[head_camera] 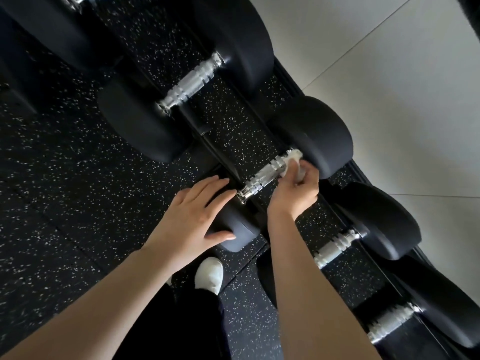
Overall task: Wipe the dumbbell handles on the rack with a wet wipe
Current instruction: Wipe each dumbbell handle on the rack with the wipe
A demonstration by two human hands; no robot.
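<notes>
Pinching the wet wipe (293, 156) in the right hand (296, 189), fingers and thumb curled tight around the bunched cloth, and pressing it onto the one-o'clock end of the dumbbell handle (262, 179), hard against the far head (317, 136); probably starting at that collar before rubbing along the bar toward seven o'clock. Laying the left hand (192, 219) flat over the near head (233, 227), at eight o'clock from the bar, fingers straight and spread, thumb lying along its side, clasping nothing; most likely bracing the weight against rolling in the rack (207, 136) under the rubbing. Working on a chrome bar, knurled through the middle and ringed with grooves at both ends, lying diagonally between two matte black heads, just at three o'clock of the frame's centre. Using a small, crumpled, white, slightly translucent cloth, covering only the tip of the bar. Leaving the neighbouring handle (191, 83) at eleven o'clock and another handle (335, 246) at five o'clock bare of any cloth. Standing on speckled rubber flooring (78, 165), one white shoe (210, 274) at six o'clock.
</notes>
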